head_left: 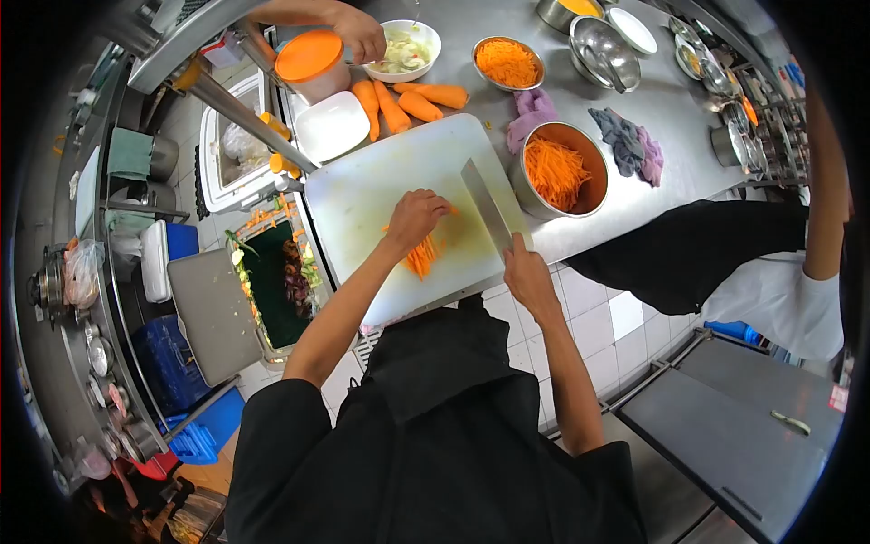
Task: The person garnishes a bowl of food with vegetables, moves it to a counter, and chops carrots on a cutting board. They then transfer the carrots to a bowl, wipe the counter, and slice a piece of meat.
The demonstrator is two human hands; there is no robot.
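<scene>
My right hand is closed round the handle of a wide knife, its blade lying over the right part of the white cutting board. Over the middle of the board is my left hand, fingers together and bent down on cut carrot strips. Part of the strips is hidden under that hand. Just right of the board stands a steel pot full of carrot shreds. Several peeled carrots lie behind the board.
A co-worker's hand is at a white bowl, beside an orange-lidded tub. Nearby are a white dish, a bowl of shredded carrot and cloths. A scrap bin is at left; another person stands right.
</scene>
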